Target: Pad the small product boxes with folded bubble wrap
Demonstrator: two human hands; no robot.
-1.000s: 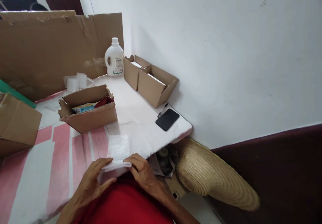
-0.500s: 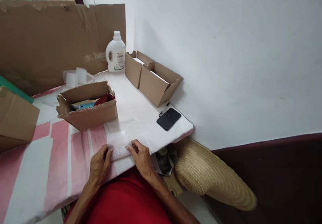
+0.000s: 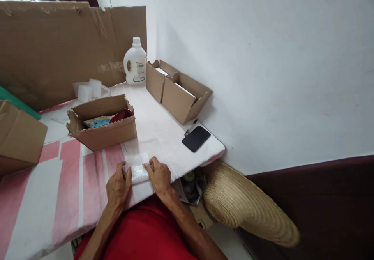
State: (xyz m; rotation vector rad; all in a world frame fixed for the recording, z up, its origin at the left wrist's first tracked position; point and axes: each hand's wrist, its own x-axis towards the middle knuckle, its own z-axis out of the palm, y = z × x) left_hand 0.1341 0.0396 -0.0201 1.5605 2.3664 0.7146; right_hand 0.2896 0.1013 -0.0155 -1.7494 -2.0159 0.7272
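Observation:
A piece of clear bubble wrap (image 3: 136, 168) lies on the table near its front edge, rolled or folded around something I cannot make out. My left hand (image 3: 117, 186) presses on its left end with curled fingers. My right hand (image 3: 157, 176) grips its right end, fingers bent over the wrap. Both hands rest on the pink and white table cover (image 3: 64, 197).
An open cardboard box (image 3: 101, 129) with items inside stands just beyond the hands. Two more open boxes (image 3: 178, 94) sit against the wall beside a white bottle (image 3: 134, 63). A black phone (image 3: 195, 138) lies near the table's corner. A straw hat (image 3: 248, 209) hangs below.
The hands moved forward from my lap onto the table, and the bubble wrap has been rolled shorter and tighter between them.

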